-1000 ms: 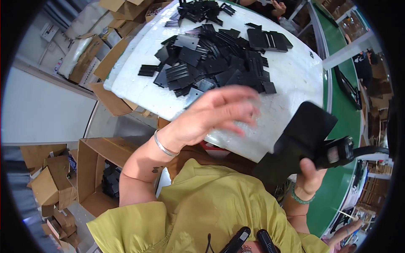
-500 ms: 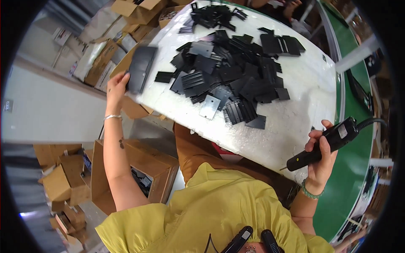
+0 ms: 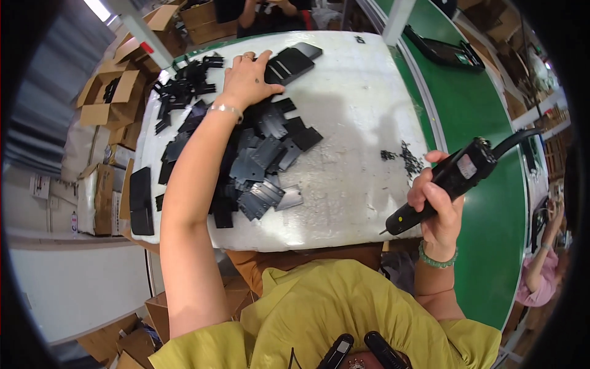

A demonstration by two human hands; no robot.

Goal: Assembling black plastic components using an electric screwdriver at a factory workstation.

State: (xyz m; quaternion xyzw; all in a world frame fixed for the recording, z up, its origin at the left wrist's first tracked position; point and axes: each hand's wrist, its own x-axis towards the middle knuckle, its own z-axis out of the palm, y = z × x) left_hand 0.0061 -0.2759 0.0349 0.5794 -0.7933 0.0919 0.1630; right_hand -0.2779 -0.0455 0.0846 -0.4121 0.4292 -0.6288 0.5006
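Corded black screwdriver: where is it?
Head view, right side: the corded black screwdriver is in the right hand, bit by the near edge of the white tabletop, nearer the person than the small black pieces.

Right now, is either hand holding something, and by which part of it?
The right hand holds a black power screwdriver around the middle of its body. The left hand is at the black pieces; whether it holds one cannot be told.

Wide head-height view down onto the table (image 3: pixel 347 190)
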